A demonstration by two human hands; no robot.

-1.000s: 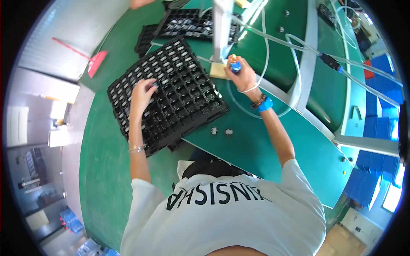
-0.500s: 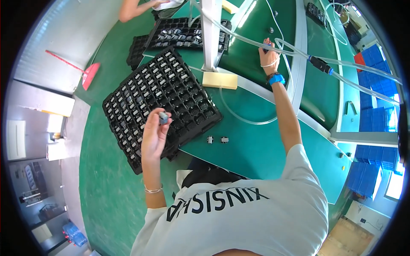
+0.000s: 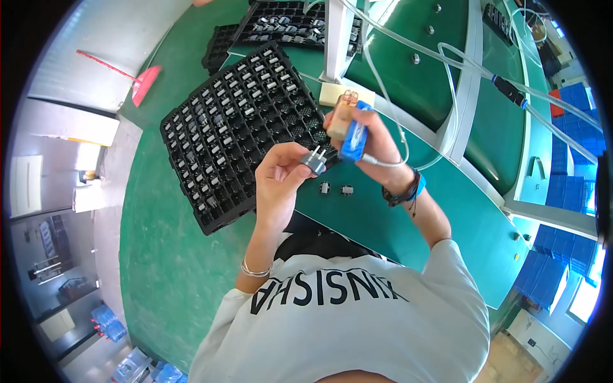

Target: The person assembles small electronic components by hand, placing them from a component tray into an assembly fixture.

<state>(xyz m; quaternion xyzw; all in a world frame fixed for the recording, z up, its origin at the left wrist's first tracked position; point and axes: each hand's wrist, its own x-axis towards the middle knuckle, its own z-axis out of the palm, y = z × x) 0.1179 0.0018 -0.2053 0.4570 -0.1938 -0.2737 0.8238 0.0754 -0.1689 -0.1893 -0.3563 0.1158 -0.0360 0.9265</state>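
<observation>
1. A small grey component with two metal prongs (image 3: 313,159) sits pinched between the fingertips of the left hand (image 3: 281,182), raised above the front edge of the green tabletop (image 3: 408,217), its prongs pointing up and to the right.
2. The left grip is clenched on that component, thumb and forefinger closed around its body.
3. The right hand (image 3: 377,143) is held just beside it, to the right and slightly higher; its grip grasps a blue tool (image 3: 354,131) together with a tan, amber-tinted piece (image 3: 341,115) that stands against the tool's left side.
4. A pale, thin tube (image 3: 386,163) leaves the lower end of the blue tool and curls past the right wrist, which wears a dark band and a blue band.
5. Directly below the hands, two more small grey parts (image 3: 335,188) lie side by side on the tabletop, near its front edge.
6. To the left, a black compartment tray (image 3: 242,127) lies tilted, overhanging the tabletop edge; many of its cells hold small pieces.
7. A second black tray (image 3: 297,25) rests farther back, with a white upright post (image 3: 338,38) beside it.
8. A red broom (image 3: 137,76) lies on the floor at the far left.
</observation>
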